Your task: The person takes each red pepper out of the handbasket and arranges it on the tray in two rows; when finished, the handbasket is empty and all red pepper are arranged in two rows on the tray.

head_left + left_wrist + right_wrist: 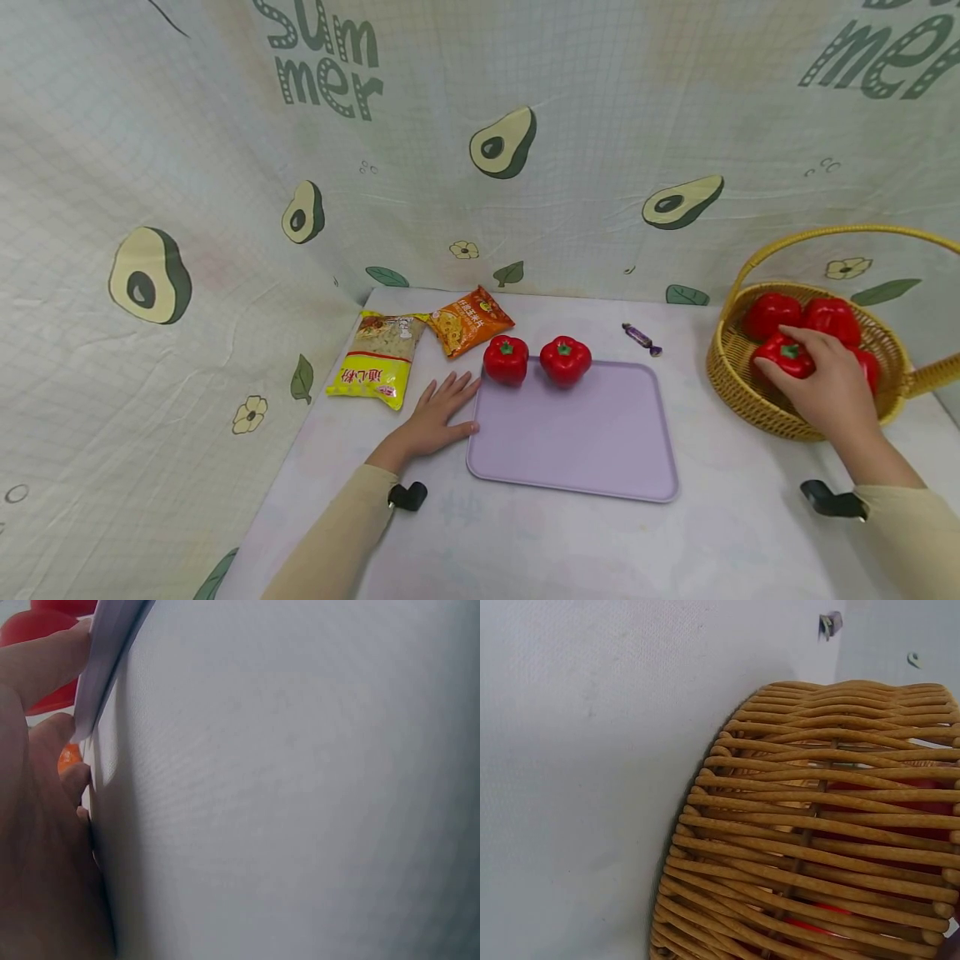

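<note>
I record one red pepper [782, 356] within the basket [738, 400], pinched between thumb and fingers of the right hand [836, 383], seemingly gripped from above because the walls block the sides. The left hand [429, 423] lies spread, grasping nothing, fingertips at the edge of the tray [585, 442], presumably steadying it. Two other peppers [566, 361] sit along its far edge. The left wrist view confirms fingertip contact; the right wrist view shows mainly basket weave, concealing the pinch.
</note>
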### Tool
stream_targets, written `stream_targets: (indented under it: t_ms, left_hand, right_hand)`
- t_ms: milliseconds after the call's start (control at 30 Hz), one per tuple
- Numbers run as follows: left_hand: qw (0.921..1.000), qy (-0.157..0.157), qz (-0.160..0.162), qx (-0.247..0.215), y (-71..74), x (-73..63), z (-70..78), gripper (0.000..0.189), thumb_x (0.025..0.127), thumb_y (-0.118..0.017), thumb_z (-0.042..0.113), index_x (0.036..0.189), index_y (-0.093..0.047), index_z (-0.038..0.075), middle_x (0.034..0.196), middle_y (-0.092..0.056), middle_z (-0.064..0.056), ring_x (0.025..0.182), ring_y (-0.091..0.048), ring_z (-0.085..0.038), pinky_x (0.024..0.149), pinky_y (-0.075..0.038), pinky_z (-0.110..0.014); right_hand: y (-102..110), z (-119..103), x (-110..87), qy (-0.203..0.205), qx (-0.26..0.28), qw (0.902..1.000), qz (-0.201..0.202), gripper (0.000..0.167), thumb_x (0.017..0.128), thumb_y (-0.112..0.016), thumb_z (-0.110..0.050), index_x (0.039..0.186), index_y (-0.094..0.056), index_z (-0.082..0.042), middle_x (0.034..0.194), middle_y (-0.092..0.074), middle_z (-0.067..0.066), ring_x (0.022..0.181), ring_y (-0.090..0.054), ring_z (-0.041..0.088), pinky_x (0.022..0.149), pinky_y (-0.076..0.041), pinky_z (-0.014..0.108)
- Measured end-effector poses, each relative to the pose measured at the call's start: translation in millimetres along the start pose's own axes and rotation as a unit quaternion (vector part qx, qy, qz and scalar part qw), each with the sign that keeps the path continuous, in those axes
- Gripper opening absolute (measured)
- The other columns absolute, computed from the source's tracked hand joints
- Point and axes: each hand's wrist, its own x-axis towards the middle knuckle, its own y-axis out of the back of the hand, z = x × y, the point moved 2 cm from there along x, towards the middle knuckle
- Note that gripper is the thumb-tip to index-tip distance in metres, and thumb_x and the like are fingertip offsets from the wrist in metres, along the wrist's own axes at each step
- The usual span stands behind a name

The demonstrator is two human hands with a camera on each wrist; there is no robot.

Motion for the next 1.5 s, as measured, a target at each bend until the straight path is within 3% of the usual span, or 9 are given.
stream_targets:
  t_ms: [533, 1267, 1367, 1500]
  left_hand:
    - [1.0000, 0.004, -0.001, -0.001, -1.2, -1.0, -0.2, 0.079, 0.098, -0.055, 0.059, 0.164, -0.018, 0.034, 0.171, -0.009, 0.006, 0.157, 0.005, -0.020, 0.123, 0.010, -0.052]
    - [1.0000, -0.005, 0.005, 0.001, 0.4, -0.7, 0.8, 0.079, 0.098, -0.055, 0.058, 0.164, -0.020, 0.032, 0.171, -0.011, 0.004, 0.157, 0.004, -0.023, 0.123, 0.009, -0.055]
    - [1.0000, -0.005, 0.005, 0.000, 0.7, -0.9, 0.9, 0.079, 0.098, -0.055, 0.058, 0.164, -0.020, 0.032, 0.171, -0.011, 0.004, 0.157, 0.004, -0.023, 0.123, 0.009, -0.055]
    - [1.0000, -0.001, 0.000, 0.003, 0.5, -0.7, 0.2, 0.080, 0.098, -0.053, 0.060, 0.164, -0.018, 0.033, 0.171, -0.009, 0.006, 0.157, 0.006, -0.021, 0.123, 0.010, -0.053]
  right_hand:
    - [9, -8, -5.7, -0.011, 0.000, 0.9999, 0.002, 0.077, 0.098, -0.066, -0.044, 0.158, -0.034, -0.009, 0.155, -0.030, 0.035, 0.140, -0.023, 0.059, 0.091, -0.035, 0.083]
    - [19, -40, -16.0, 0.024, 0.019, 0.9994, 0.015, 0.073, 0.095, -0.072, -0.033, 0.157, -0.038, -0.012, 0.155, -0.032, 0.032, 0.142, -0.023, 0.057, 0.082, -0.040, 0.083]
    - [19, -45, -17.9, 0.026, 0.026, 0.9991, 0.020, 0.072, 0.095, -0.072, -0.033, 0.156, -0.040, -0.014, 0.155, -0.033, 0.031, 0.143, -0.022, 0.056, 0.085, -0.038, 0.084]
    - [18, -52, -19.8, 0.030, 0.038, 0.9986, 0.022, 0.070, 0.095, -0.071, -0.033, 0.156, -0.040, -0.016, 0.156, -0.033, 0.029, 0.145, -0.020, 0.054, 0.096, -0.027, 0.086]
